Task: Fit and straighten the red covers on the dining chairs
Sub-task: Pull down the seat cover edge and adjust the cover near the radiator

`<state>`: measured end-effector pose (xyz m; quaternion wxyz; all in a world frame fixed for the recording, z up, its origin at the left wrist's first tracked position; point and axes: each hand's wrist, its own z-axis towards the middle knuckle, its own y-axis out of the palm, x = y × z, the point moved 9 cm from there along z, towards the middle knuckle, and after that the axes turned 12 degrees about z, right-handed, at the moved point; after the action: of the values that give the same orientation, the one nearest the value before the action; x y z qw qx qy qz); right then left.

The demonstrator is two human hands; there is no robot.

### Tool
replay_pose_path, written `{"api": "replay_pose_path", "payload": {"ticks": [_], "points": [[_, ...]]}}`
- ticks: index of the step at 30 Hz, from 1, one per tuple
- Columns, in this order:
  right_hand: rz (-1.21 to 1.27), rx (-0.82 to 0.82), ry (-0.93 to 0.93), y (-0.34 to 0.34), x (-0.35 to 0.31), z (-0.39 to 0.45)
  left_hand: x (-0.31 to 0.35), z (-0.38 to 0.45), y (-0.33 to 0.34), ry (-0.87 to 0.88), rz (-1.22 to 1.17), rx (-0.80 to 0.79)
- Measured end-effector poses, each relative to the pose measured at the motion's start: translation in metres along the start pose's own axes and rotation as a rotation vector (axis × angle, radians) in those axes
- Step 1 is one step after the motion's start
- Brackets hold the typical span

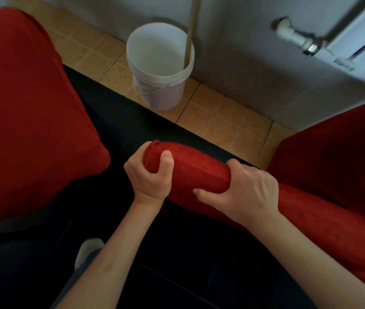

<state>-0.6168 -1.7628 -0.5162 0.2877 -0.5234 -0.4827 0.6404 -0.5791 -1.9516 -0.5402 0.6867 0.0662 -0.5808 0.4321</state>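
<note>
Both hands clamp the red cover (199,172) on the chair back at centre: left hand (149,175) wraps its nine o'clock corner, right hand (244,190) squeezes at three o'clock, likely tugging it straight.

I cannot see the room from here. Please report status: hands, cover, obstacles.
Left hand grips the corner end of the red cover; right hand grips it further along. Cover sits over the chair's top edge. White bucket stands beyond, apart.

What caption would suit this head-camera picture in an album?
Both hands, left and right, grip a red-covered chair top, beside a white bucket.
</note>
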Motion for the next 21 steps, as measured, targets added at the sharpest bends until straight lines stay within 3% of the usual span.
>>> {"api": "replay_pose_path", "payload": {"ticks": [21], "points": [[0.204, 0.358, 0.084, -0.242, 0.059, -0.098, 0.303, -0.021, -0.005, 0.366, 0.021, -0.097]]}}
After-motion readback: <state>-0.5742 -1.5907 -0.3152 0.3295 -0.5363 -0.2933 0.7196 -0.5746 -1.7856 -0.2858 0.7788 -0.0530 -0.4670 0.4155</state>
